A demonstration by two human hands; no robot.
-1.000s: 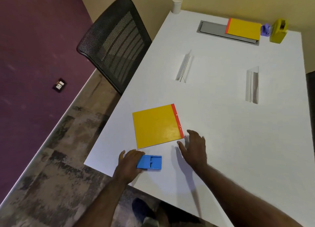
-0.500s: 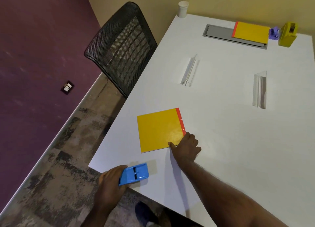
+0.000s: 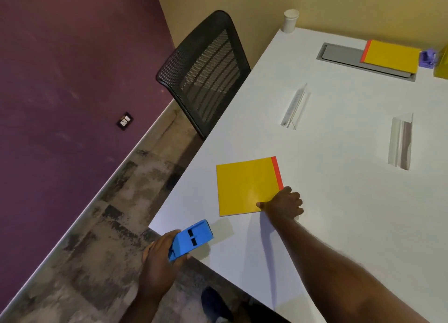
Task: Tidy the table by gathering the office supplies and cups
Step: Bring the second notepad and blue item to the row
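My left hand (image 3: 158,255) grips a blue plastic stapler-like holder (image 3: 190,239) and holds it lifted over the near left corner of the white table (image 3: 339,201). My right hand (image 3: 283,205) pinches the near right corner of a yellow notebook with a red spine (image 3: 244,185) that lies flat near the table's front. A second yellow notebook (image 3: 391,56) lies at the far end. Beside it sit a small purple item (image 3: 428,58) and a yellow object (image 3: 442,65) cut off by the frame edge. A white paper cup (image 3: 290,21) stands at the far left corner.
Two clear acrylic sign holders (image 3: 294,108) (image 3: 401,141) lie mid-table. A grey cable hatch (image 3: 339,56) sits under the far notebook. A black mesh chair (image 3: 206,68) stands at the table's left edge, with patterned carpet and a purple wall beyond.
My left hand picked the blue holder up off the table and drew it back toward the near corner. My right hand moved left and took hold of the near notebook's corner.
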